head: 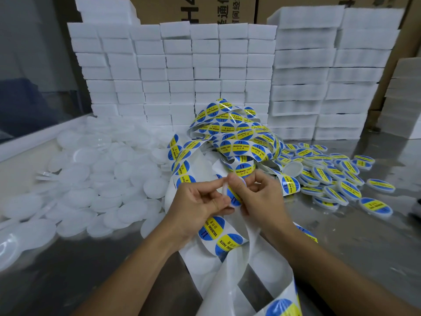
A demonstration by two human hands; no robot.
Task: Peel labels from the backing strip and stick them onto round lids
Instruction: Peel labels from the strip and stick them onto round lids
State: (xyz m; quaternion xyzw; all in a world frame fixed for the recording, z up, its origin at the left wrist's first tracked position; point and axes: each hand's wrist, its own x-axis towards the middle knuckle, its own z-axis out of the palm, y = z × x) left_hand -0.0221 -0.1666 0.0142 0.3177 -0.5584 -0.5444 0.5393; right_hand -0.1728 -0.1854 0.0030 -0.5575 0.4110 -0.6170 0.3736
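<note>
From my seat at the feed, both hands meet just above the steel table [355,229], in front of the tangle of backing strip [239,137]. The left hand [200,201] pinches a white round lid [225,190] edge-on between thumb and curled fingers, so I see it only as a thin rim. The right hand [257,195] has its fingers curled in against the lid's far face, thumb and forefinger pressing a blue-and-yellow label [234,197] onto it (only a sliver of the label shows between the hands, and I cannot tell how much of it is stuck down).

The strip runs down from the heap, passes under the wrists still carrying printed labels, then loops toward the bottom edge, where stretches of it are bare.

There is no bin or tray in sight: everything lies loose on the table. To the left a pile of plain white lids [91,183] spreads up to a pale raised ledge [34,142]. To the right a smaller pile of labelled lids [337,176] lies scattered, most label-up, one showing its white underside.

Behind, stacked white foam blocks [205,71] form a wall, with brown cardboard boxes [198,8] above them; whether the blocks hold anything I cannot tell.
</note>
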